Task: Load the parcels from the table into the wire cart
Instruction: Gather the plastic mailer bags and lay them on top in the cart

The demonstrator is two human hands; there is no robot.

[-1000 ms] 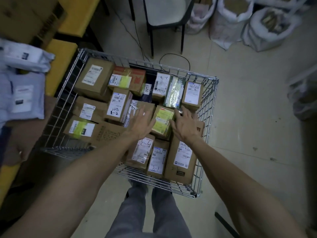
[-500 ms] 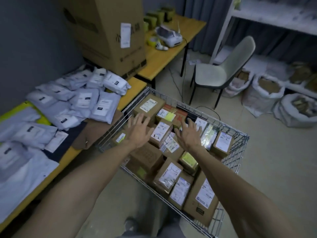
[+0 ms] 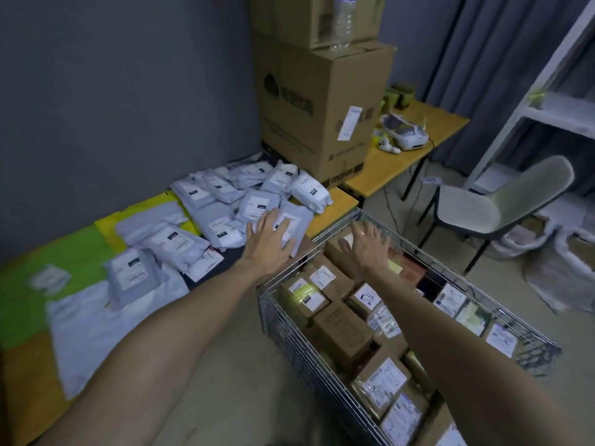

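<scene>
A pile of grey and white mailer bags (image 3: 222, 207) with labels lies on the yellow table (image 3: 341, 201) at the left. The wire cart (image 3: 283, 329) stands beside it at the lower right, packed with several labelled cardboard boxes (image 3: 341, 326). My left hand (image 3: 269, 238) reaches out with spread fingers over the near edge of the mailer pile; whether it touches a bag I cannot tell. My right hand (image 3: 367, 244) hovers with spread fingers above the cart's far corner. Neither hand holds anything.
Two big stacked cartons (image 3: 318, 104) with a water bottle (image 3: 342, 20) on top stand at the table's far end. A label printer (image 3: 405, 133) sits on a second table behind. A grey chair (image 3: 495, 207), white shelving (image 3: 547, 101) and open sacks (image 3: 560, 262) stand at the right.
Both hands have lifted off the boxes in the cart and swung left towards the table. My view has risen from the cart to take in the mailer pile.
</scene>
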